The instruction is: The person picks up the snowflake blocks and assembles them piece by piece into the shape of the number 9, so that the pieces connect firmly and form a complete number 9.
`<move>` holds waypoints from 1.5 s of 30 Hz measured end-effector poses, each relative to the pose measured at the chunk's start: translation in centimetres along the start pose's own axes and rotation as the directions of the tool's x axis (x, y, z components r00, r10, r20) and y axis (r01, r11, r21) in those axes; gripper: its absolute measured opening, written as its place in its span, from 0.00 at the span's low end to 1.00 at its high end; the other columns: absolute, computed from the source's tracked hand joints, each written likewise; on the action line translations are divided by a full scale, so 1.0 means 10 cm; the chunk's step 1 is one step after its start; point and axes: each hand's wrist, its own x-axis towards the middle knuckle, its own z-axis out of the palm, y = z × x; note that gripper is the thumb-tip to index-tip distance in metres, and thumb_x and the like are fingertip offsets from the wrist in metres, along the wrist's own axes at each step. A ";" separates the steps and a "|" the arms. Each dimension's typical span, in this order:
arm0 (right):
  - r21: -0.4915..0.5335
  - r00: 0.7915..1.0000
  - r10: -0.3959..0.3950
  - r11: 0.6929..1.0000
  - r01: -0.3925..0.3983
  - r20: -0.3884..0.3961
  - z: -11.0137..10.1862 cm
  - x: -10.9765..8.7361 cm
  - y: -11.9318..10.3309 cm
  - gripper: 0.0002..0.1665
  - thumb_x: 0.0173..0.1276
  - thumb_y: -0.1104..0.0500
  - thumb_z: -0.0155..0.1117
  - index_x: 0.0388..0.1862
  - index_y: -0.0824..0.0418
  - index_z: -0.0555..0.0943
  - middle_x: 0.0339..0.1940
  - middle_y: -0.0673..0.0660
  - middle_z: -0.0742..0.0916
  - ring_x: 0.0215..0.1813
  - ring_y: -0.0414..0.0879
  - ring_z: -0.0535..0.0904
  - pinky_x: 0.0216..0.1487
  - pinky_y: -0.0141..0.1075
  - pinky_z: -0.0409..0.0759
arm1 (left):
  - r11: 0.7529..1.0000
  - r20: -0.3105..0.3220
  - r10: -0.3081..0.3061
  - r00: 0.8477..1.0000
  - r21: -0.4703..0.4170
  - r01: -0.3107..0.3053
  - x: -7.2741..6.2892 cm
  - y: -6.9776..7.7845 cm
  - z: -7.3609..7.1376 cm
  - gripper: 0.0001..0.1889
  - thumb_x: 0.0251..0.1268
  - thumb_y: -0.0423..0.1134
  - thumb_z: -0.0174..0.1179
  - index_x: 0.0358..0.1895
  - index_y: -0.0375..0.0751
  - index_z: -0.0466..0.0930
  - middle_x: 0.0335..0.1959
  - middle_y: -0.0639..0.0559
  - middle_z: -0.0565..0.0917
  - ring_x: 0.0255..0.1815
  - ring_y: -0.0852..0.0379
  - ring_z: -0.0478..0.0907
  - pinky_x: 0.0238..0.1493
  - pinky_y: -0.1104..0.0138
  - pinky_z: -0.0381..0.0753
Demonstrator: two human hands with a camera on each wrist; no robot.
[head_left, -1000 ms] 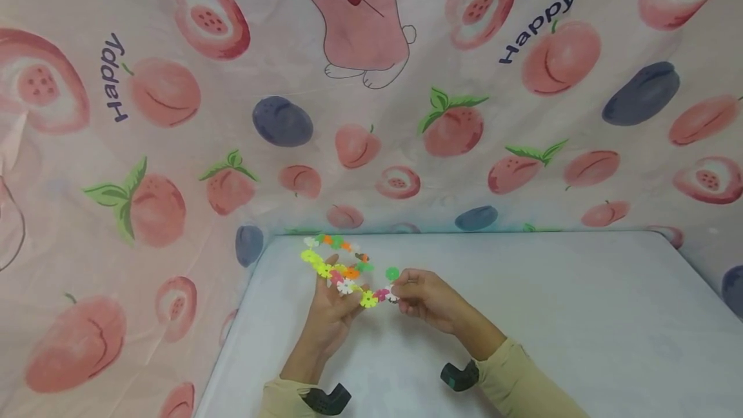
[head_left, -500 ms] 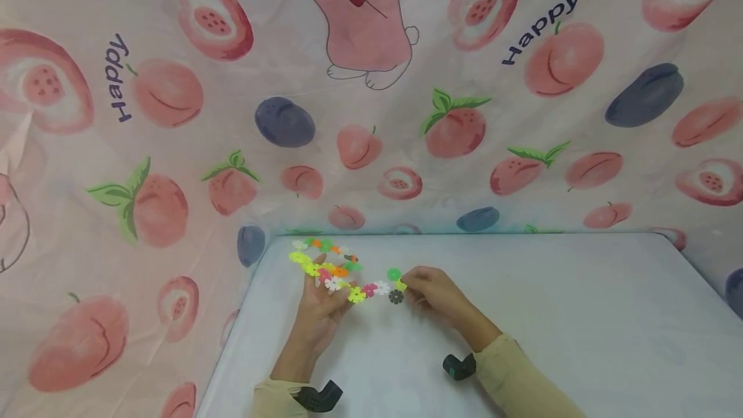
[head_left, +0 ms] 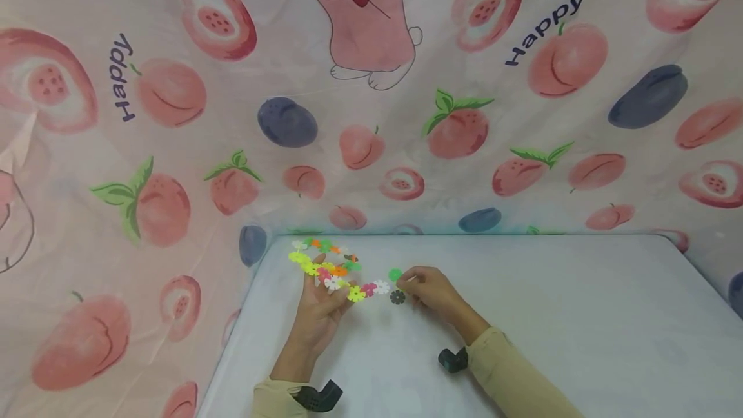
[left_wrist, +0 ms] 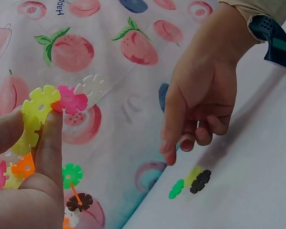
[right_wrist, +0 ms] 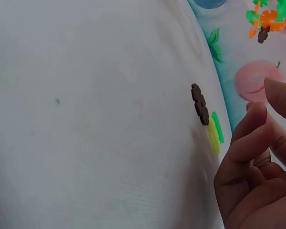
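My left hand pinches a curving chain of snowflake discs in yellow, pink, white, orange, green and brown. A white disc forms the chain's end nearest the right hand. Above the table, my right hand has its thumb and forefinger apart with nothing between them. Three loose snowflake discs lie close together below it: a green disc, a black disc and a yellow disc. In the head view the right fingertips cover the yellow one.
The white table runs back to a pink fruit-print cloth hanging behind it and at the left. A black wrist device sits on the left sleeve, and another black device is on the right one.
The right fingers have left the chain's white end and now hover over the loose discs. The left hand and chain shifted left. The yellow disc, visible half a second ago, is now covered.
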 end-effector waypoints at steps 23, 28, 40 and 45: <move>-0.369 0.983 -0.182 0.914 0.166 -0.008 0.13 0.09 0.07 0.11 0.55 0.58 0.80 0.38 0.51 0.89 0.24 0.48 0.82 0.30 0.43 0.74 0.32 0.35 0.71 | 1.000 0.013 0.012 1.000 -0.018 -0.011 0.00 -0.01 -0.02 0.47 0.74 0.23 0.53 0.82 0.59 0.34 0.83 0.45 0.49 0.66 0.54 0.77 0.65 0.60 0.79; -0.376 0.987 -0.162 0.914 0.149 -0.003 0.14 0.09 0.05 0.11 0.54 0.59 0.80 0.36 0.52 0.88 0.24 0.49 0.82 0.30 0.44 0.74 0.32 0.35 0.71 | 1.000 0.026 0.018 0.999 -0.021 -0.018 0.00 -0.01 -0.02 0.47 0.74 0.23 0.53 0.82 0.62 0.36 0.84 0.45 0.47 0.67 0.54 0.76 0.65 0.60 0.79; -0.307 0.988 -0.154 0.939 0.155 0.027 0.06 -0.01 0.01 0.12 0.57 0.58 0.80 0.30 0.54 0.82 0.29 0.49 0.84 0.36 0.45 0.77 0.37 0.37 0.77 | 1.000 0.021 0.005 1.000 -0.013 -0.005 -0.01 -0.01 0.00 0.47 0.74 0.24 0.53 0.82 0.60 0.34 0.84 0.45 0.48 0.66 0.53 0.77 0.64 0.61 0.80; -0.179 0.984 -0.158 0.969 0.169 0.079 -0.03 -0.05 0.02 0.09 0.61 0.57 0.77 0.35 0.52 0.83 0.32 0.50 0.86 0.36 0.46 0.79 0.37 0.37 0.78 | 1.000 0.030 0.000 1.000 -0.015 0.000 -0.01 0.00 0.00 0.47 0.74 0.24 0.53 0.82 0.60 0.34 0.84 0.45 0.48 0.63 0.55 0.79 0.64 0.61 0.80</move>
